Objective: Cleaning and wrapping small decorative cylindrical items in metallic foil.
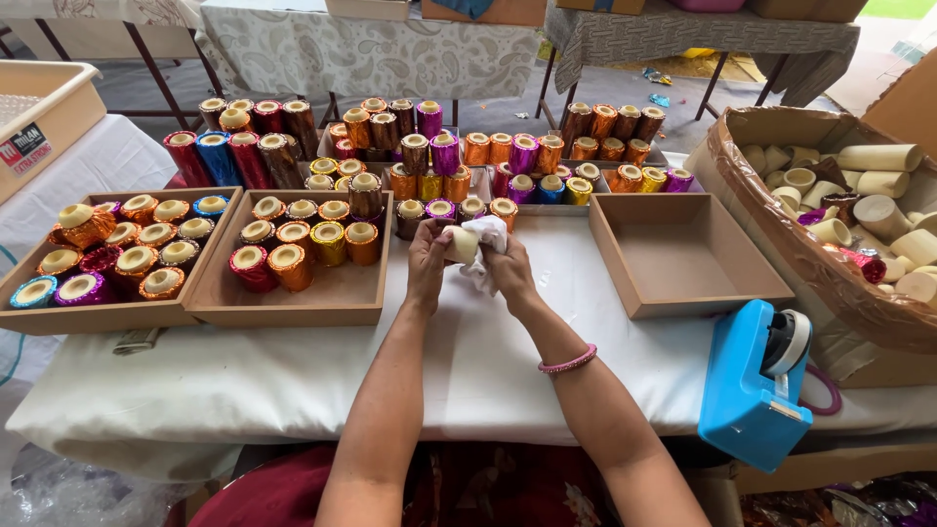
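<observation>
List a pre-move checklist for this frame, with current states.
1. Left hand grips the bare cream cup: ok.
2. Right hand holds the white cloth against the cup: ok.
3. Empty tray on the right has room: ok.
4. Middle tray has free space at its front: ok.
5. Blue tape dispenser loaded: cannot tell.
6. Cup wiped clean: cannot tell.

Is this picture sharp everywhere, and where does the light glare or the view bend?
Head view: soft, even daylight with faint shadows; the hands, left and right, are sharp, holding a pale cup and white cloth; the shiny foil cups in the trays show small glints; the tablecloth is bright but not washed out; the wide lens bows the edges, stretching the blue tape dispenser.
</observation>
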